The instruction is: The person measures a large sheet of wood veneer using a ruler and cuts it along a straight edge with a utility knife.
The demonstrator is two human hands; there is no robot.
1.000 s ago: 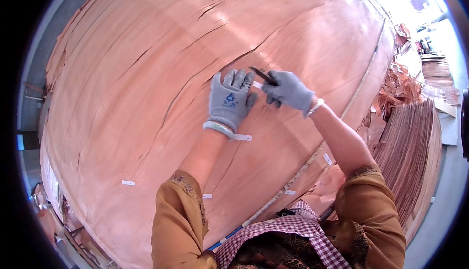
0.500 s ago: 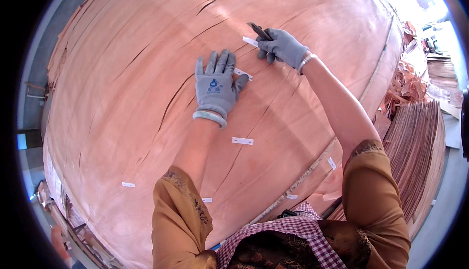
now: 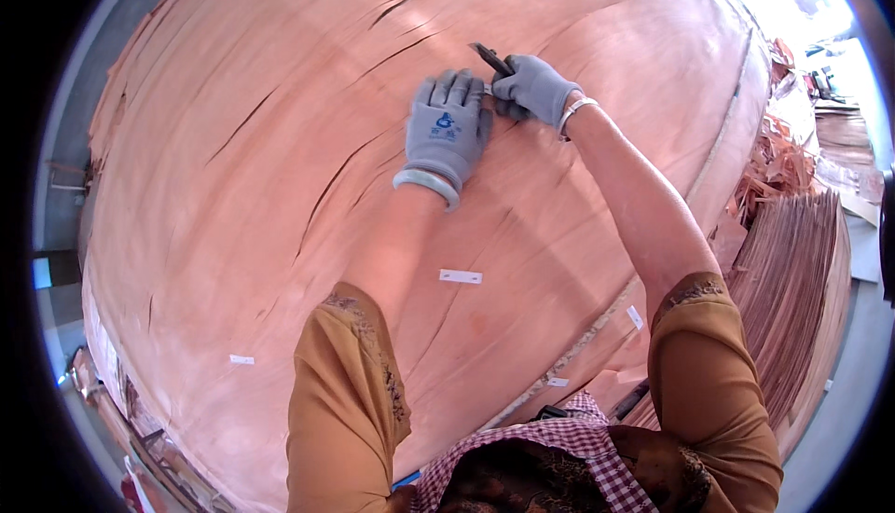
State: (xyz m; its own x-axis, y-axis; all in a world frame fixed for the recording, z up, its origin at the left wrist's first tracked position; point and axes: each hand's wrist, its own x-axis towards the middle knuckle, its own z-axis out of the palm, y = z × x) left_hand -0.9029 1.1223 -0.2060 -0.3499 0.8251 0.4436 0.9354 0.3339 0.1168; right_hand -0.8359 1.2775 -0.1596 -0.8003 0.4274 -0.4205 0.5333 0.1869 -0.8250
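Note:
My left hand (image 3: pixel 446 126), in a grey work glove, lies flat with its fingers stretched out on a large sheet of reddish wood veneer (image 3: pixel 280 187). Just to its right, my gloved right hand (image 3: pixel 533 87) is closed round a dark knife (image 3: pixel 490 58), its tip pointing up and left. A bit of white tape (image 3: pixel 487 90) shows between the two hands; most of it is hidden by the gloves. Nearer to me, a white tape strip (image 3: pixel 461 276) lies across a thin split in the veneer. Long dark splits (image 3: pixel 328 194) run through the sheet left of my hands.
A smaller tape piece (image 3: pixel 242 360) sits at the left. Along the right side runs a pale, rough seam (image 3: pixel 587 334), with tape bits (image 3: pixel 635 317) near it. Beyond stand stacked veneer sheets (image 3: pixel 788 299) and torn veneer scraps (image 3: pixel 776 154).
My left hand has slid right and away from me, up beside my right hand, and now covers the tape strip seen there earlier. The right hand has barely moved and still holds the knife.

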